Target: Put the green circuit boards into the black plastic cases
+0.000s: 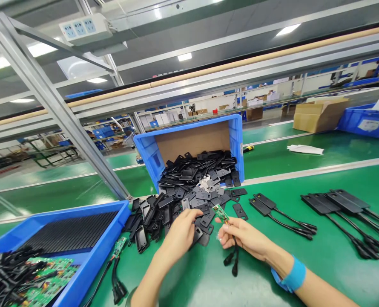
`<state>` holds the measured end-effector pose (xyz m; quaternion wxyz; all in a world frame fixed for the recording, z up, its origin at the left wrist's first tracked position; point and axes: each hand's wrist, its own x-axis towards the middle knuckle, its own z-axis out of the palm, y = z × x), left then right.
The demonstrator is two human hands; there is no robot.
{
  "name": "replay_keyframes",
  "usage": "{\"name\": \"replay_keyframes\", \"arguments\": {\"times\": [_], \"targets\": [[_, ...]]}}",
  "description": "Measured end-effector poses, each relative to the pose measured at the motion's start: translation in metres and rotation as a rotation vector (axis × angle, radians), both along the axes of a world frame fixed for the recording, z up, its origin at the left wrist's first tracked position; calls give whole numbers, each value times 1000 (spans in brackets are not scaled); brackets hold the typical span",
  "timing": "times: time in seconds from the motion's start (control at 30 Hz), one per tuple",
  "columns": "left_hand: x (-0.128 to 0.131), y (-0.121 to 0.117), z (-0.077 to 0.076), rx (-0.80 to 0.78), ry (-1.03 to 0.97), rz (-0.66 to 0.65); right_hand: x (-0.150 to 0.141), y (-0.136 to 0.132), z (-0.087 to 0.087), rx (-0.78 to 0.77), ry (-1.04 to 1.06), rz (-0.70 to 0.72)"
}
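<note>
Clearly, the right hand pinches a small green circuit board, jutting forward of it — light, fragile, I'd judge, best held by its edges. Whether the left hand, over flat black plastic covers, grips one, I can't tell.

I've got matt plastic cover plates, glossy smooth benchtop, smooth plastic cover bin, matt cardboard carton.
</note>
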<state>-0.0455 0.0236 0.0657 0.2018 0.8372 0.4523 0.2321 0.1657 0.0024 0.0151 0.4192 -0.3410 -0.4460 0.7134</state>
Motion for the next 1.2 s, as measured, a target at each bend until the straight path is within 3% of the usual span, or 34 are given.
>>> {"name": "replay_keyframes", "arguments": {"times": [0.1, 0.23, 0.47, 0.67, 0.77, 0.87, 0.97, 1.07, 1.2], "targets": [[-19, 37, -11, 132, 390, 73, 6, 8, 3, 27, -85, -139], [-49, 60, -13, 205, 565, 102, 11, 13, 5, -5, -75, -249], [-74, 59, -3, 207, 517, 278, 11, 16, 0, -247, 139, -333], [-63, 53, -19, 222, 698, 526, 8, 16, -6, -190, 106, -286], [-59, 50, -21, 274, 719, 567, 6, 15, -8, -122, 61, -278], [-52, 43, -12, 346, 567, 584, 4, 14, -7, -33, -7, -320], [-34, 32, -3, 296, 241, 462, 2, 13, -5, 95, -86, -366], [-5, 21, -10, 38, -165, 237, 0, 11, -5, 199, -173, -376], [27, 11, -41, -406, -765, 69, -2, 7, -10, 329, -358, -383]]}}
